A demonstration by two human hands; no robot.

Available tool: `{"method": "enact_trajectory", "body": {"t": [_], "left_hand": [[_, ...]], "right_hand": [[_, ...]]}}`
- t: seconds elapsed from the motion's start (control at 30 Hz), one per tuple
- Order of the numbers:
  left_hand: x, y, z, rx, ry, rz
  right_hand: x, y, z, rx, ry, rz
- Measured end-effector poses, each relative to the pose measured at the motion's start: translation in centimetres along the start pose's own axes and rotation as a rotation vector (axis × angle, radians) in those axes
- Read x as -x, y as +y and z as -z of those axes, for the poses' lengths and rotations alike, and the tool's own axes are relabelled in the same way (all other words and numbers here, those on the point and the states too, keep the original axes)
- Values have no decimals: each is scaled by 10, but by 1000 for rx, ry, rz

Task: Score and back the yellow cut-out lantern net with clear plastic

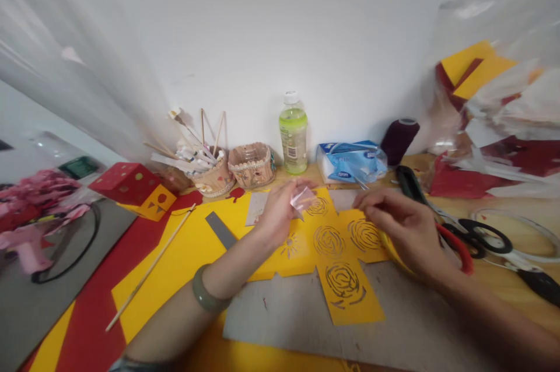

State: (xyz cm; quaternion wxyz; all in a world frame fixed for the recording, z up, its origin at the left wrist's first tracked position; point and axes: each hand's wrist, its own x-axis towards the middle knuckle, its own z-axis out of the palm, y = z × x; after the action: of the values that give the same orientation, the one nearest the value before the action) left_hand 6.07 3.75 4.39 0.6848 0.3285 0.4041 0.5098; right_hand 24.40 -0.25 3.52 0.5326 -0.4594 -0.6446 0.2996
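While the left hand (pixel 276 213) pinches a clear scrap (pixel 303 198), the right hand (pixel 400 227) seemingly curls empty over the yellow cutout (pixel 345 279).

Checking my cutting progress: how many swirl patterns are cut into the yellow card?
4 clear: one by the left hand at top, one centre, one right, one bottom. Hands may hide more.

My arms come in bare from the bottom of the frame. On my left wrist, lower left of centre, sits a smooth, rounded, dull green bangle (pixel 209 293). My left hand (pixel 280 214) and right hand (pixel 405 226) wear no rings or gloves.
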Motion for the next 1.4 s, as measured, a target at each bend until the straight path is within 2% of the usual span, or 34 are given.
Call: {"method": "enact_trajectory", "body": {"t": [0.07,0.13,0.17,0.27,0.33,0.47,0.57,0.73,0.83,1.0,1.1,1.2,1.4], "left_hand": [[-2,6,3,-33,13,-67],[0,8,2,-99,10,-106],[2,8,1,-143,4,-112],[12,3,-8,-272,-34,-104],[18,-2,-13,-330,-76,-91],[25,-7,-16,-377,-125,-26],[25,-8,-15,-386,-171,-1],[21,-11,-12,-404,-110,-22],[21,-14,-12,-381,-135,-17],[28,-13,-16,-330,-184,0],[30,-12,-18,-323,-171,5],[30,-13,-18,-317,-139,13],[28,-10,-16,-310,-167,-10]], "right_hand": [[-5,4,5,-16,95,-96],[-7,7,5,25,74,-141],[-7,7,3,68,31,-121],[-4,5,-6,247,-109,99],[-1,3,-12,335,-140,239],[1,2,-16,331,-118,316],[0,2,-14,286,-117,299],[0,2,-12,185,-73,237],[0,0,-13,80,-74,171],[0,-5,-14,226,-106,179],[-1,-6,-15,262,-102,206],[0,-7,-15,259,-88,233],[1,-10,-15,151,-110,193]]}}
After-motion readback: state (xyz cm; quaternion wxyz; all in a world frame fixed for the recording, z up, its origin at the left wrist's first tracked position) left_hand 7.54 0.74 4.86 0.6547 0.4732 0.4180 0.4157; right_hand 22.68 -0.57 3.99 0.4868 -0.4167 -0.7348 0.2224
